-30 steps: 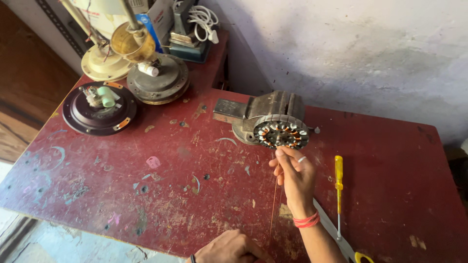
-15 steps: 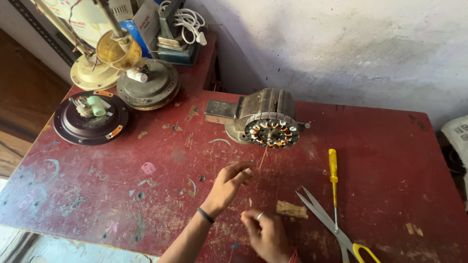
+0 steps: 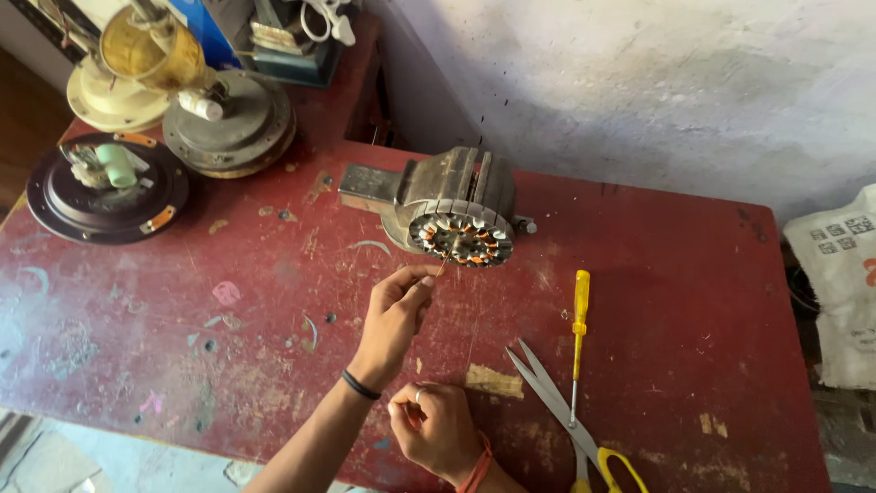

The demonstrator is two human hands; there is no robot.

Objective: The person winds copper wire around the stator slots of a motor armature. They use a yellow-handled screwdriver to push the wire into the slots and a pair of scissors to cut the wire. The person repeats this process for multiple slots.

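Fingertips of the left hand are pinched narrow on a thin wire, just below the motor core, so that hand is gripping the wire right where it comes out of the copper windings. Black band on that wrist. Right hand is curled into a loose fist near the front edge of the bench, with a ring on one finger and a red thread at the wrist; can't honestly tell if the wire runs down into it, it's too thin to follow.

Motor core sits clamped in a grey vise toward the back edge of the bench, roughly mid-width, with the winding face turned to the front. Off to the right of the hands there's a yellow screwdriver lying pointing front to back, and a pair of scissors with yellow handles touching its tip, near the front edge. Far left back corner has a dark round fan housing and a couple more fan parts stacked beside it. White sack hangs off the right end.
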